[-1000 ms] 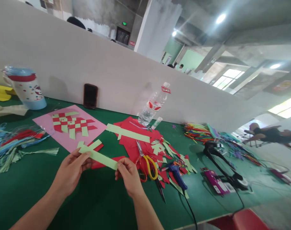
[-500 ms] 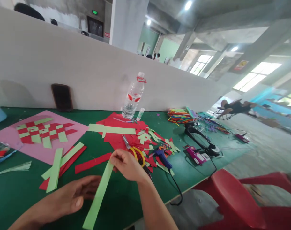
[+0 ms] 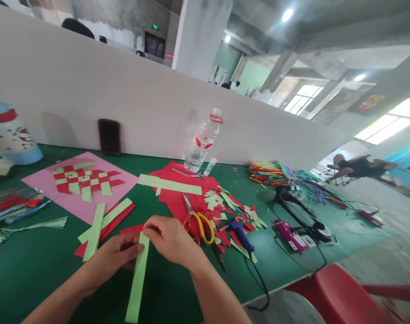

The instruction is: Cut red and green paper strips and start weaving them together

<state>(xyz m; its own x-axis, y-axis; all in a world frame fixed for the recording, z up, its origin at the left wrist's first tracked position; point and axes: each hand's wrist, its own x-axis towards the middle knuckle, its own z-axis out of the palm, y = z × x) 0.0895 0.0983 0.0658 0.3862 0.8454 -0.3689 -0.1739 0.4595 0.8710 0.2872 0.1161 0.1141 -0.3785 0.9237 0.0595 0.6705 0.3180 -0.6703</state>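
Note:
A long light-green paper strip [image 3: 137, 288] hangs down toward me over the table's near side. My right hand [image 3: 171, 238] pinches its top end between thumb and fingers. Just below that, my left hand [image 3: 120, 254] has its fingers closed at the strip's left edge, thumb on the paper. Behind my hands lies a red paper strip [image 3: 129, 229], partly covered. More green strips [image 3: 97, 229] and red ones are crossed on the left. A red-and-green woven paper fish [image 3: 86, 180] rests on a pink sheet [image 3: 124, 173].
Yellow-handled scissors [image 3: 201, 225] and a blue glue gun [image 3: 242, 236] lie right of my hands among paper scraps. Behind stand a water bottle [image 3: 202, 146], a glue stick [image 3: 210, 166], a phone [image 3: 109, 137] and a patterned flask [image 3: 14, 135]. A black lamp-like stand [image 3: 301, 211] is farther right.
My left hand has come up from beside the strip and closed on it near the top. The view has shifted left, bringing the whole flask into sight.

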